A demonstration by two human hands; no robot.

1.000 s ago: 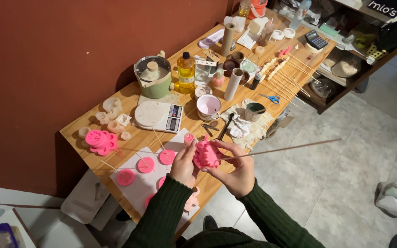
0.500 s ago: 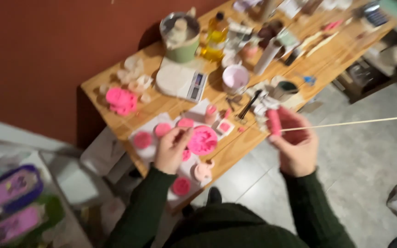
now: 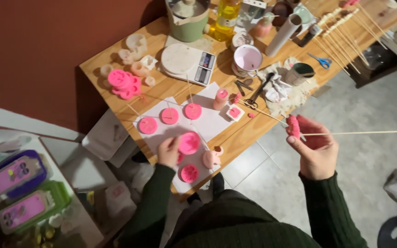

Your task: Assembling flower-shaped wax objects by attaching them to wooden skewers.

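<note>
Left hand (image 3: 168,151) among pink moulds (image 3: 169,115), kitchen scale (image 3: 188,63) beyond

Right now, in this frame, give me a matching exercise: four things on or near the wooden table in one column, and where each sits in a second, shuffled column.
Things:
1. round pink silicone mould
2. long thin wooden stick
3. blue-handled scissors
4. white digital kitchen scale

Places:
A. on the table beside a row of laid-out sticks
B. at the left hand, over the white paper sheet
C. in front of the green pot
D. in the right hand, off the table edge

Pairs: 1-B, 2-D, 3-A, 4-C
</note>
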